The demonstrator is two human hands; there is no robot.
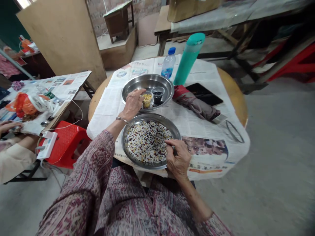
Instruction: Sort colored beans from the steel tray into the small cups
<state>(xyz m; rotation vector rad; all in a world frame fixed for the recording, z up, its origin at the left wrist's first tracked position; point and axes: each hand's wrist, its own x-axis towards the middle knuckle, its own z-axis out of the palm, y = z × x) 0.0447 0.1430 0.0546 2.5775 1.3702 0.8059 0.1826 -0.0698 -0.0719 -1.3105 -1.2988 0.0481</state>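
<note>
My left hand reaches over the rear steel basin, its fingers bent together at the left rim of a small clear cup of yellow grains. What its fingertips hold, if anything, is too small to make out. Beside that cup stands a second clear cup of black grains. In front, a round steel tray carries a spread of mixed white, dark, red and yellow grains. My right hand rests over the tray's right edge, fingers curled and closed at the grains; anything pinched there is hidden.
Newspaper covers the round table. Behind the basin stand a water bottle and a green bottle. At right lie a folded umbrella, a dark tablet and a loop. Left, another person's arm is near a red stool.
</note>
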